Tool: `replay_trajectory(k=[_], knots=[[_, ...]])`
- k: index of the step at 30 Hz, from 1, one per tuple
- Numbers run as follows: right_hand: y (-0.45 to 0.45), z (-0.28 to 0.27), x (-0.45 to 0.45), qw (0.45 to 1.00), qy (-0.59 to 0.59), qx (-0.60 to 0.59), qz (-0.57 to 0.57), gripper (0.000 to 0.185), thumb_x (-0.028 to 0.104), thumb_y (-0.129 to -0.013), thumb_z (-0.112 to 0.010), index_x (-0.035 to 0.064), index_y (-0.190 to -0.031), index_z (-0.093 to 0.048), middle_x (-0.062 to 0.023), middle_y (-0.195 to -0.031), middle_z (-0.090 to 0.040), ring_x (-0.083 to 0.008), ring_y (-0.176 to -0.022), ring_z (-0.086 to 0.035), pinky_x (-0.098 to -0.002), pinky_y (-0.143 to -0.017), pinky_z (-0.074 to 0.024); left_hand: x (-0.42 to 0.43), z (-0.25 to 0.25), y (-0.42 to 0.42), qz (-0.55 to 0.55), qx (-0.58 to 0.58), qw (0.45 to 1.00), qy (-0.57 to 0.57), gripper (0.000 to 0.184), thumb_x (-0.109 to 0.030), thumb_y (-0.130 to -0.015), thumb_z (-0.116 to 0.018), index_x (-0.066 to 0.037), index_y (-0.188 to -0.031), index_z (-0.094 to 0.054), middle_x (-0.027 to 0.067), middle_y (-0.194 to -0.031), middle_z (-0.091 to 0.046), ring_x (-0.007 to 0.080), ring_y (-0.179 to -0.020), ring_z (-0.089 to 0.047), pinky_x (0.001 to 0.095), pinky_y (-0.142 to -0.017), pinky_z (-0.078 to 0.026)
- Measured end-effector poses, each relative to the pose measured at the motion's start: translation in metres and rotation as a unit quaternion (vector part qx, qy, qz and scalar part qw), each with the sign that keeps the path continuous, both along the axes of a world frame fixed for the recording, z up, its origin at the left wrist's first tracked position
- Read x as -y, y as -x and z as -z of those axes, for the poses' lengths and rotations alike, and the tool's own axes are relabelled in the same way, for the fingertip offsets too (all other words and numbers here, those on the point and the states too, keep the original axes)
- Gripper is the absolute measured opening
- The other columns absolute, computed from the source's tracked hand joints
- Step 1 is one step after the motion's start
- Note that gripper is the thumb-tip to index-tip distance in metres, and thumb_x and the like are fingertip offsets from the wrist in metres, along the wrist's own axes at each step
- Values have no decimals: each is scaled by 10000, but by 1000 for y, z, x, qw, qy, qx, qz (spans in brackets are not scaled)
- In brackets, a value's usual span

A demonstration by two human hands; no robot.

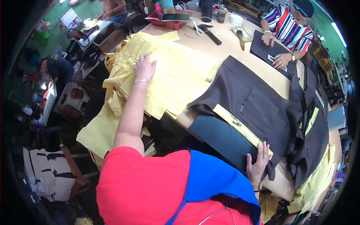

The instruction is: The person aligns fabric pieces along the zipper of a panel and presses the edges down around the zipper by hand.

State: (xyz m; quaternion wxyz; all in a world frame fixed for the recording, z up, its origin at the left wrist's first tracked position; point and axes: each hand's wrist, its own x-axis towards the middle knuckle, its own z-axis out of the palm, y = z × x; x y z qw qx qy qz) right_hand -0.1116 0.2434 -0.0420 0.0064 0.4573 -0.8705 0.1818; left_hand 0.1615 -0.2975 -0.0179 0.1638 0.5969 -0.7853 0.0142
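My left hand (145, 68) lies palm down, fingers apart, on a thick pile of crinkled yellow fabric sheets (176, 71) at the table's left side. Near the front edge, my right hand (258, 162) rests with extended fingers at the lower end of a yellow zipper strip (242, 129). A metal slider shows partway along that strip. The strip lies along the edge of a dark brown fabric piece (255, 97), over a flat black board (217, 137). Neither hand is closed around anything.
Across the table (232, 50), a person in a striped shirt (288, 26) handles dark fabric with a white-framed slot. A hammer (210, 34), a brush (240, 39), a white tub (236, 19) and a red basket (165, 20) with a phone sit at the back. More dark pieces (315, 138) hang at right.
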Motion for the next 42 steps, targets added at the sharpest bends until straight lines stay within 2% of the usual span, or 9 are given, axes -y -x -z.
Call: replay_trajectory(k=[6, 13, 18, 21, 25, 28, 30, 35, 42], knots=[[-3, -2, 4, 1000, 21, 11, 16, 595, 213, -883, -770, 86, -1426, -561, -154, -1580, -437, -380, -1519, -317, -639, -1234, -150, 40, -6, -2, 47, -59, 996, -38, 484, -375, -967, -653, -121, -1377, -604, 167, -1057, -729, 301, -1042, -706, 426, -915, -534], [-3, -3, 5, 1000, 18, 14, 13, 517, 201, -894, -751, 96, -1379, -606, -133, -1566, -463, -373, -1511, -337, -622, -1233, -167, 61, -75, 54, 209, -393, 878, -178, 265, -132, -992, -663, -86, -1247, -719, 5, -992, -747, 76, -845, -669, 257, -772, -534], [-3, -2, 4, 999, 31, 10, 16, 532, 231, -867, -786, 96, -1355, -624, -128, -1550, -481, -364, -1504, -352, -644, -1229, -165, 67, -147, 108, 270, -703, 626, -202, 170, -88, -1017, -627, -43, -1123, -753, 20, -1032, -747, 129, -869, -698, 275, -788, -576], [-3, -1, 4, 999, 36, 5, 17, 527, 237, -865, -788, 93, -1346, -628, -132, -1541, -492, -366, -1499, -361, -646, -1226, -169, 124, -179, 119, 365, -770, 467, -237, 324, -85, -1015, -527, -65, -1319, -637, 107, -1243, -693, 279, -1149, -653, 433, -1083, -479], [-3, -3, 4, 999, 37, 6, 14, 519, 224, -871, -777, 81, -1346, -623, -148, -1533, -493, -385, -1493, -364, -639, -1226, -171, 20, -260, 153, 398, -758, 510, -88, 222, -80, -1031, -495, -20, -1108, -695, 107, -1042, -740, 246, -943, -696, 353, -918, -540], [-2, 1, 4, 998, 51, 4, 19, 523, 244, -856, -796, 106, -1334, -637, -133, -1516, -513, -374, -1485, -383, -652, -1221, -174, -9, -280, 164, 371, -424, 737, 373, 211, -57, -1029, -479, -11, -971, -677, 107, -1026, -729, 243, -920, -695, 317, -909, -535], [1, -2, 5, 998, 66, 4, 23, 517, 246, -854, -798, 116, -1329, -640, -129, -1510, -519, -377, -1483, -385, -658, -1217, -175, -7, -276, 162, 276, -219, 758, 549, 321, -28, -974, -557, -72, -1279, -644, 65, -1212, -693, 243, -1148, -642, 392, -1045, -478], [44, -107, 43, 959, 266, -92, -41, 437, 204, -907, -760, 100, -1319, -655, -142, -1407, -624, -384, -1346, -557, -592, -1152, -336, -117, -253, 199, 491, -487, 666, 280, 85, -141, -983, -685, -66, -961, -719, 67, -822, -711, 138, -694, -678, 269, -674, -534], [10, -250, 115, 886, 394, -207, -127, 402, 437, -834, -813, 128, -1046, -666, -69, -877, -714, -272, -793, -711, -385, -727, -557, -231, -244, 189, 548, -328, 740, 212, 138, -210, -871, -798, -122, -944, -719, 47, -635, -584, 183, -539, -591, 319, -519, -465]])
